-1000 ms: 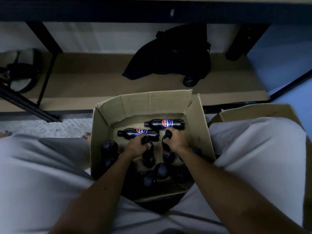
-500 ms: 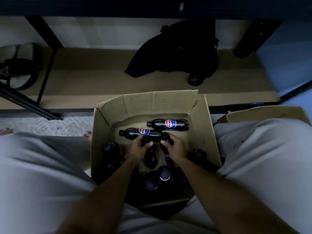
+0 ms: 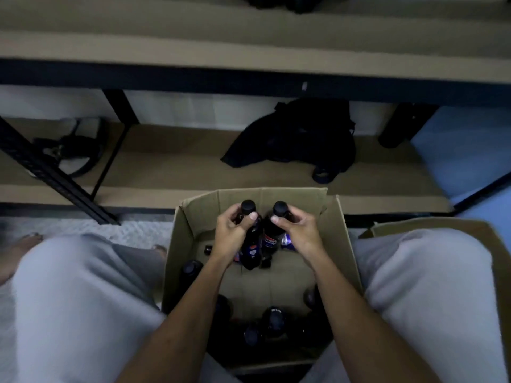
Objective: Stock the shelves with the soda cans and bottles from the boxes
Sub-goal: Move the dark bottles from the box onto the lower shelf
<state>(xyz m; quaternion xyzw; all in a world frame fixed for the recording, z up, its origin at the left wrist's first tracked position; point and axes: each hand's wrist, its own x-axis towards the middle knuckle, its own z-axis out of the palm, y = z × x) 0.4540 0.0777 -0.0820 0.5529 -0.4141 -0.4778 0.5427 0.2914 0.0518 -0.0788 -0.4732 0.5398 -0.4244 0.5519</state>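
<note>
Two bottles, left bottle (image 3: 252,239) gripped by the left hand (image 3: 231,236) and right bottle (image 3: 272,233) by the right hand (image 3: 300,230), have just risen above the box (image 3: 343,244) at frame centre, ready for shelving.

I can read one brand mark only: the Pepsi logo on the label of the right bottle (image 3: 272,233), blurred but recognisable. The left bottle (image 3: 253,239) carries a red-and-blue patch I take for the same label, though I cannot read it. Nothing on the box (image 3: 193,217) is legible to me.
</note>
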